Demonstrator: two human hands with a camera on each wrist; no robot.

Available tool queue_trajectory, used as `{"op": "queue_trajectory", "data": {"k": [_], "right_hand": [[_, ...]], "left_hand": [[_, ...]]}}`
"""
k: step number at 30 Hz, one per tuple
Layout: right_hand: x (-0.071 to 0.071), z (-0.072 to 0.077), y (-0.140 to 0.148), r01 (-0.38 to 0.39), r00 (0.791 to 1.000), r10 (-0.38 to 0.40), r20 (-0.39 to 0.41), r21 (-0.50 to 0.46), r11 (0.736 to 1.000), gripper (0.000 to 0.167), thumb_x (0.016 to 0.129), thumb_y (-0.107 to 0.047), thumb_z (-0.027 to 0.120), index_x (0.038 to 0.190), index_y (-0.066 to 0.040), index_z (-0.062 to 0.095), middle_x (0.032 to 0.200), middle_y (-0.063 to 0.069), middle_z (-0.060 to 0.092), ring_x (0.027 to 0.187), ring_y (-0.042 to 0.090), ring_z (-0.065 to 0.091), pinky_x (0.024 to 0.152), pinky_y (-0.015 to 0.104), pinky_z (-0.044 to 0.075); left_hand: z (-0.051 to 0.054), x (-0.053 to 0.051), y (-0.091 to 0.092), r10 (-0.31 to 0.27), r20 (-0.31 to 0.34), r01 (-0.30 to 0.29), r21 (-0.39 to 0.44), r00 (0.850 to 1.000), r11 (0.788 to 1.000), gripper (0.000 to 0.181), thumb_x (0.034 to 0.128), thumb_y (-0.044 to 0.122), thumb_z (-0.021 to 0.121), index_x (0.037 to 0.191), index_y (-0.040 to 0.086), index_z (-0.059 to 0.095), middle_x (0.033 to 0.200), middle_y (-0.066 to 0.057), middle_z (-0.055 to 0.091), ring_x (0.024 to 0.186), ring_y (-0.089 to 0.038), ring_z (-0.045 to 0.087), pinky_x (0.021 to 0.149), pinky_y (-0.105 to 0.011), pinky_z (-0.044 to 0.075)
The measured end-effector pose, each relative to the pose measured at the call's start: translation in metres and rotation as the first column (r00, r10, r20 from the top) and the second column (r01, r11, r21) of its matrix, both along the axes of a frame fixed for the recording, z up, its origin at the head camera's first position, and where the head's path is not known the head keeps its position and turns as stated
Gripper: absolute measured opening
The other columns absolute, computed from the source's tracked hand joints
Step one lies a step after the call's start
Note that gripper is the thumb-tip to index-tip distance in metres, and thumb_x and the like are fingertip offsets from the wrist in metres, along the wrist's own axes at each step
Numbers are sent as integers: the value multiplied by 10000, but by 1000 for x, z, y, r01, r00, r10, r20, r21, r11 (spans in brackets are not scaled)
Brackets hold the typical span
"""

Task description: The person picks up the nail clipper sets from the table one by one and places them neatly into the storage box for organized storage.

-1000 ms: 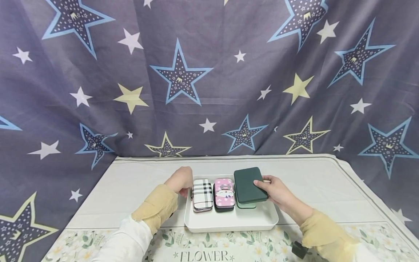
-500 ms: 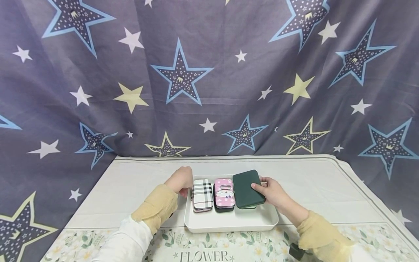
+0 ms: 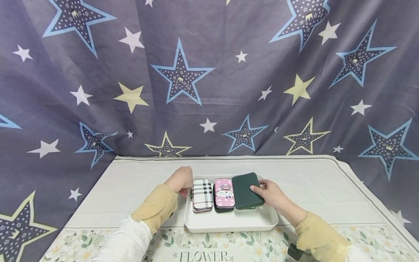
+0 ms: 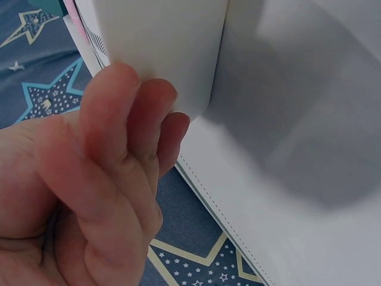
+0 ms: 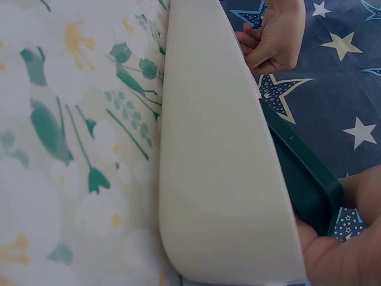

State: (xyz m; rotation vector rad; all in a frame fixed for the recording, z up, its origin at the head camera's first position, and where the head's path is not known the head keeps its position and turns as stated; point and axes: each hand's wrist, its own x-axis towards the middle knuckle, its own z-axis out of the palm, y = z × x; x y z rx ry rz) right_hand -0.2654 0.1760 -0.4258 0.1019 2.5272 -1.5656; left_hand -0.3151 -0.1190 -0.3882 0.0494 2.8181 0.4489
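In the head view, my right hand grips the right edge of a dark green flat case, thumb on top. A lighter green case below it is almost wholly covered. This stack sits at the right in a white tray. Left of it, a pink case with a cartoon print lies on a black one. Farther left, a black-and-white plaid case tops another case. My left hand is at the tray's left wall. In the left wrist view, its loosely bent fingers touch the outer wall.
The tray stands on a table with a white cloth; a floral strip with "FLOWER" lettering runs along the front. A dark curtain with stars hangs behind. A small black block is beside the right wrist.
My right hand has moved left and slightly down with the dark green case, covering more of the lighter green one. My left hand has stayed at the tray's left wall.
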Motion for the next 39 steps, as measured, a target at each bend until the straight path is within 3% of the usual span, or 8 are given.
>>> {"op": "queue_trajectory", "data": {"k": [4, 8, 12, 17, 22, 28, 39], "right_hand": [[0, 0, -1, -5, 1000, 6, -24, 61, 998, 509, 921, -238, 592, 1267, 107, 447, 937, 156, 593, 682, 143, 604, 577, 278, 561], [0, 2, -1, -39, 996, 54, -70, 203, 978, 544, 922, -231, 587, 1304, 119, 421, 989, 195, 598, 743, 171, 597, 611, 308, 557], [0, 3, -2, -67, 990, 107, -96, 352, 934, 571, 923, -213, 581, 1330, 135, 382, 1037, 238, 621, 828, 223, 621, 707, 372, 573], [1, 5, -5, -83, 975, 176, -136, 512, 855, 589, 923, -191, 577, 1339, 159, 349, 1116, 314, 600, 1017, 385, 612, 857, 482, 544], [0, 8, -9, -91, 960, 230, -160, 599, 796, 571, 924, -167, 572, 1320, 182, 354, 1196, 364, 545, 1113, 441, 559, 896, 509, 523], [-2, 11, -10, -105, 964, 234, -129, 623, 775, 553, 923, -158, 576, 1307, 185, 374, 1179, 358, 558, 1077, 416, 589, 849, 477, 550], [-3, 13, -9, -104, 961, 243, -134, 638, 763, 501, 911, -165, 593, 1245, 180, 449, 1108, 335, 602, 988, 372, 634, 775, 444, 572]], "left_hand": [[0, 0, 0, 3, 2, -3, -5, 1000, 1000, 159, 764, -85, 607, 888, -183, 618, 453, -101, 602, 326, -126, 526, 348, -197, 498], [0, -1, 1, 8, 6, -8, -6, 1000, 1000, 167, 760, -89, 604, 897, -185, 613, 451, -103, 598, 326, -128, 528, 344, -196, 494], [0, -1, 1, 16, 13, -16, 0, 1000, 1000, 192, 759, -94, 601, 927, -187, 607, 445, -105, 593, 325, -132, 533, 340, -197, 491], [0, -3, 1, 13, 14, -13, -4, 1000, 1000, 191, 764, -87, 606, 926, -188, 606, 438, -102, 589, 320, -133, 530, 344, -202, 496], [-1, -3, 0, 2, 4, -2, -4, 1000, 1000, 198, 766, -82, 615, 934, -185, 607, 443, -95, 591, 324, -125, 529, 354, -202, 504], [-1, -4, 1, -3, 5, 3, 4, 1000, 1000, 194, 777, -82, 613, 937, -190, 602, 458, -104, 601, 328, -123, 533, 352, -194, 500], [-3, -7, 2, 6, 9, -5, -22, 1000, 1000, 157, 792, -82, 588, 908, -187, 602, 446, -97, 596, 329, -129, 542, 351, -196, 500]]}}
